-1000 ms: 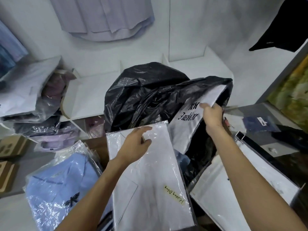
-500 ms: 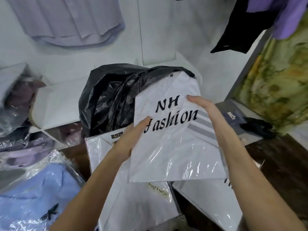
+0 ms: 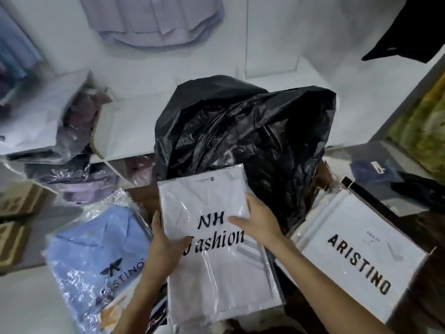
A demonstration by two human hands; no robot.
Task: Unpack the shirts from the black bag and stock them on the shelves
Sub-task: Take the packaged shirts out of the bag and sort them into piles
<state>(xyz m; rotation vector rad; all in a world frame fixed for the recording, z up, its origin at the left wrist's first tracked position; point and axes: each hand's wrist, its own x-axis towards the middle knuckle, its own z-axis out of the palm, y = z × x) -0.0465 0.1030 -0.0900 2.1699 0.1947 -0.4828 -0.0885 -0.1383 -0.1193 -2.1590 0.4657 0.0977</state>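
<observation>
A crumpled black bag (image 3: 243, 131) stands open at the middle, leaning against white shelves (image 3: 125, 126). In front of it lies a white packaged shirt printed "NH Fashion" (image 3: 216, 266), on top of a pile. My left hand (image 3: 163, 239) grips its left edge, thumb on top of the packet. My right hand (image 3: 257, 222) lies on its right upper side with fingers stretched flat over the plastic. A light blue packaged shirt (image 3: 96, 256) sits to the left. A white "ARISTINO" packet (image 3: 361, 261) lies to the right.
Packaged purple and dark shirts (image 3: 74, 174) are stacked on the left shelf compartments. Cardboard boxes (image 3: 16, 213) sit at far left. A shirt hangs on the wall above (image 3: 156, 20). A glass counter (image 3: 385, 179) with dark items is at the right.
The "NH Fashion" packet has come out of the bag, been turned upright and lowered onto the white shirt pile in front. Both hands came down with it.
</observation>
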